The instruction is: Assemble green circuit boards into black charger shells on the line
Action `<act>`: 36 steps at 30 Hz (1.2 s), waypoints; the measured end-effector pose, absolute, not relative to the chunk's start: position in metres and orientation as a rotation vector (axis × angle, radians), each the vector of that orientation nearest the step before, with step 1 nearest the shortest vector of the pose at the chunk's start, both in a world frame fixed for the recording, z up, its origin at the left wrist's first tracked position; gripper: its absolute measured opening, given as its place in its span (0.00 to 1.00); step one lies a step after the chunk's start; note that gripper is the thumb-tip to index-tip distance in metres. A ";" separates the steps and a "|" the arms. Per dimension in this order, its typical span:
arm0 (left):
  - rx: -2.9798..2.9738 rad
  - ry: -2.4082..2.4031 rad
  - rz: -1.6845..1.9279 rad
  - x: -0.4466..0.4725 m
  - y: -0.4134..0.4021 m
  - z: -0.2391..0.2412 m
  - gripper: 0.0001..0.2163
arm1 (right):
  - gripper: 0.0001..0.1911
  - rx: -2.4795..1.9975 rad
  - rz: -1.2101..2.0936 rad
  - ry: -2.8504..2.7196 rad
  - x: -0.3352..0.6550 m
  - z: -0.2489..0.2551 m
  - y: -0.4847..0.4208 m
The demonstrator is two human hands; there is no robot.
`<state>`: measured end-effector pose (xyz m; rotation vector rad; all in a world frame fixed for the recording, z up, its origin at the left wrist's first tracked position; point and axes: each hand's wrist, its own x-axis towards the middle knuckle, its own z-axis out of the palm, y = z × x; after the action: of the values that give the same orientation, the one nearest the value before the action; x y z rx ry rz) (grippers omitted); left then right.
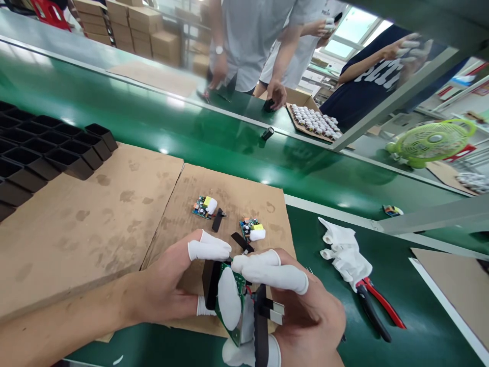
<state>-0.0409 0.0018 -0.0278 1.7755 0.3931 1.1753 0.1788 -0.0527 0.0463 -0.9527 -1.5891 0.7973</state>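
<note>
My left hand (168, 285), with white finger cots on thumb and fingers, grips a black plastic housing (210, 285) from its left side. Against the housing's opening stands a green circuit board (239, 326) with a white blob on it, partly in my right hand (305, 306). That hand, also in finger cots, pinches the board's top edge and a black end cap (261, 326) with metal plug prongs (275, 311). Whether the board is inside the housing, I cannot tell. Just beyond my hands lie two more circuit boards (252, 229) and two black caps (218, 219) on cardboard.
Many black housings (49, 148) stand at the left on cardboard (133, 193). To the right lie red-and-black pliers (378, 311) and a white cloth-like bundle (346, 250). Across the green conveyor (171, 127), co-workers handle parts beside a tray of white-topped pieces (313, 122).
</note>
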 end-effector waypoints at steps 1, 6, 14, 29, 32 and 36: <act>1.772 0.398 1.180 -0.041 0.002 -0.028 0.30 | 0.38 -0.951 0.790 -1.601 0.179 0.045 -0.053; 1.768 0.351 1.208 -0.040 0.002 -0.034 0.31 | 0.41 -0.901 0.779 -1.663 0.181 0.041 -0.052; 1.744 0.369 1.176 -0.039 0.002 -0.029 0.31 | 0.40 -0.895 0.790 -1.695 0.178 0.040 -0.051; 1.785 0.395 1.163 -0.039 0.003 -0.026 0.30 | 0.36 -0.912 0.670 -1.790 0.176 0.045 -0.046; 1.790 0.380 1.180 -0.039 0.003 -0.026 0.30 | 0.36 -0.914 0.661 -1.803 0.176 0.045 -0.045; 1.778 0.365 1.168 -0.039 0.003 -0.027 0.28 | 0.37 -0.952 0.658 -1.795 0.180 0.041 -0.047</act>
<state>-0.0393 0.0028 -0.0272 1.7777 0.3655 1.1678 0.1799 -0.0470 0.0412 -0.9516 -1.7948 0.6576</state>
